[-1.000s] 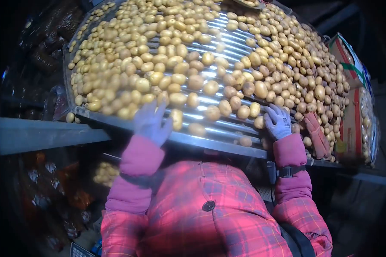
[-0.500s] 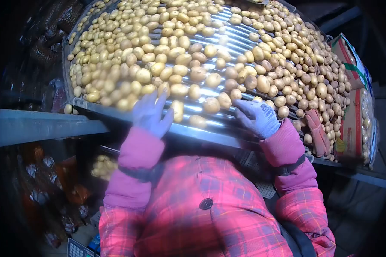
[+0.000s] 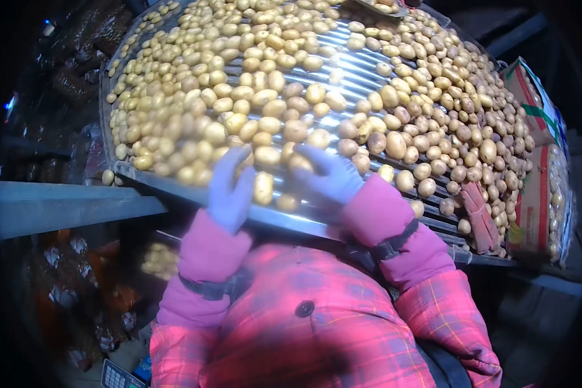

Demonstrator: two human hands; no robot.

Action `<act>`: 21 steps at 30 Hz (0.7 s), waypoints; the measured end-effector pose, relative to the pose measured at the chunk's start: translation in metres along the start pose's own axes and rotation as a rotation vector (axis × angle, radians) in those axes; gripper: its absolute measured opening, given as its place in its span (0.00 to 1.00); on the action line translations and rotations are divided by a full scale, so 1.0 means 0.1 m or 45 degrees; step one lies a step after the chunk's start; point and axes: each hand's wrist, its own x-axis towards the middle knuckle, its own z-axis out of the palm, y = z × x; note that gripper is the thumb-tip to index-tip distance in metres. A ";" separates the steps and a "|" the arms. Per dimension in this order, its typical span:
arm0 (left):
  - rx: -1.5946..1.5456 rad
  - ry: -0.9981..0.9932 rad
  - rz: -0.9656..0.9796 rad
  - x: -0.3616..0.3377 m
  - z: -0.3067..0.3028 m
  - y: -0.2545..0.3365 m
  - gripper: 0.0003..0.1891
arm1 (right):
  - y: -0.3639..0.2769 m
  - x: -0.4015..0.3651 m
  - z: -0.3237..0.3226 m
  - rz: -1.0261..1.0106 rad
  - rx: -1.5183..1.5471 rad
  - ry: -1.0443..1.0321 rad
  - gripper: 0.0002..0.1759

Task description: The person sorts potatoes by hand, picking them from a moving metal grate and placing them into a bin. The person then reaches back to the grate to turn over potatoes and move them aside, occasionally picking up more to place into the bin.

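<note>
Potatoes [image 3: 394, 145] blanket the roller table [image 3: 349, 64], most seemingly unsorted; your left hand [image 3: 229, 187] and right hand [image 3: 330, 174] rest spread-fingered at its near edge.

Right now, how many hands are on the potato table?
2. The left hand rests at the near edge of the roller table, on the potatoes; the right hand lies just beside it, further in. Both wear gloves. None seems hidden.

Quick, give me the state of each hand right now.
Left hand: open, fingers spread over the potatoes, holding nothing.
Right hand: blurred, lying on the potatoes; open or closed cannot be told.
</note>
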 end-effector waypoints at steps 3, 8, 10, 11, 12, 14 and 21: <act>-1.303 -0.344 -0.735 0.18 -0.02 0.34 0.24 | -0.44 0.08 -0.22 0.047 0.072 -0.102 0.23; -1.882 -0.245 -0.838 0.08 0.24 0.19 0.19 | 0.03 0.47 -0.44 -0.081 -0.162 0.402 0.20; -2.047 -0.255 -1.149 0.21 0.03 0.25 0.19 | -0.05 0.60 -0.34 -0.178 -0.606 0.239 0.20; -2.125 -0.231 -1.158 0.20 0.06 0.17 0.20 | -0.11 0.67 -0.29 -0.287 -1.066 0.096 0.20; -2.206 -0.211 -1.166 0.19 0.11 0.09 0.21 | -0.18 0.72 -0.20 -0.301 -1.059 0.086 0.20; -2.261 -0.179 -1.251 0.20 0.14 0.01 0.22 | -0.28 0.75 -0.03 -0.128 -1.332 0.224 0.22; -2.347 -0.251 -1.453 0.29 0.08 0.09 0.30 | -0.03 1.04 -0.20 0.165 -0.276 0.056 0.28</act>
